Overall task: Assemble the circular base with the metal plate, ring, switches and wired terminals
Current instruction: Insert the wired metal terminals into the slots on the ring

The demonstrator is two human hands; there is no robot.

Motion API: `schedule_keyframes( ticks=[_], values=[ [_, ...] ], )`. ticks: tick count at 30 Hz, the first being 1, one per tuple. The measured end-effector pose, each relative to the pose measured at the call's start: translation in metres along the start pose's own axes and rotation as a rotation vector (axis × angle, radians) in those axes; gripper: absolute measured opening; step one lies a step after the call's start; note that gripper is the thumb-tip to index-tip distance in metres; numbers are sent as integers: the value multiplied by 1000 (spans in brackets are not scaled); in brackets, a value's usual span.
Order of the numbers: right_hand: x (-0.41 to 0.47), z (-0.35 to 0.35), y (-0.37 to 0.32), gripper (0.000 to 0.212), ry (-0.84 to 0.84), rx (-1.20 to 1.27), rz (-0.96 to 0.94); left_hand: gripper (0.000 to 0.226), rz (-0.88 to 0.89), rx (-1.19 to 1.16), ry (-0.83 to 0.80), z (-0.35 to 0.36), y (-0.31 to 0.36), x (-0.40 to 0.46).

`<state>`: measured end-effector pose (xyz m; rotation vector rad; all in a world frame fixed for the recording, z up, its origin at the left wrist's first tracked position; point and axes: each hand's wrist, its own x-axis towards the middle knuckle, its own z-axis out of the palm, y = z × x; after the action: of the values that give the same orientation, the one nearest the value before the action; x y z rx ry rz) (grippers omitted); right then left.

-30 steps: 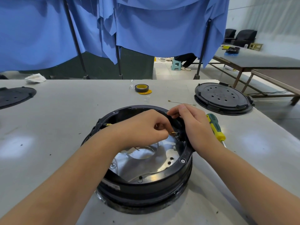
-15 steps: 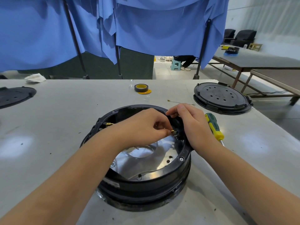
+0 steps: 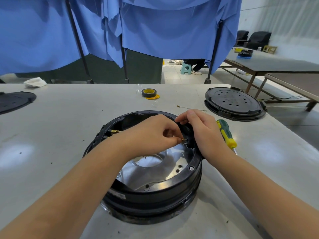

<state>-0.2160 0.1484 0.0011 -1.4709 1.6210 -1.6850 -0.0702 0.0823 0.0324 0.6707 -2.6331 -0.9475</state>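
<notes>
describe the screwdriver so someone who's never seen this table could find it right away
Start at the big black circular base in the middle of the table. Just right of it, beside the right hand, lies the screwdriver. Its green and yellow handle sets it apart.

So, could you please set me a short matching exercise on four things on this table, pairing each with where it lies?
Things:
1. screwdriver
2. tape roll
3. loose wire
4. white rag

Places:
A. at the table's far left edge
B. on the table just right of the right hand
C. on the table between the base and the black disc
D. at the far middle of the table, beyond the base

Pairs: 1-B, 2-D, 3-C, 4-A
</notes>
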Motion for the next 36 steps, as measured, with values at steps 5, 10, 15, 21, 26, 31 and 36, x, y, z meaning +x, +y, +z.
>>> schedule_keyframes(
  ticks=[5,10,15,21,26,31,36],
  values=[
    [0,0,1,38,10,-9,6,12,21,34,34,2,3,0],
    [0,1,1,37,3,-21,21,11,50,110,52,3,4,0],
    [0,2,0,37,-5,-23,35,11,59,201,53,5,6,0],
    [-1,2,-1,36,-4,-34,35,11,46,220,55,5,9,0],
    [-1,2,-2,37,1,-45,35,11,41,223,69,7,11,0],
    [-2,2,-3,37,-2,-42,37,11,43,249,91,8,12,0],
    [-1,1,-2,37,0,-43,38,12,29,240,84,8,10,0]
  ],
)
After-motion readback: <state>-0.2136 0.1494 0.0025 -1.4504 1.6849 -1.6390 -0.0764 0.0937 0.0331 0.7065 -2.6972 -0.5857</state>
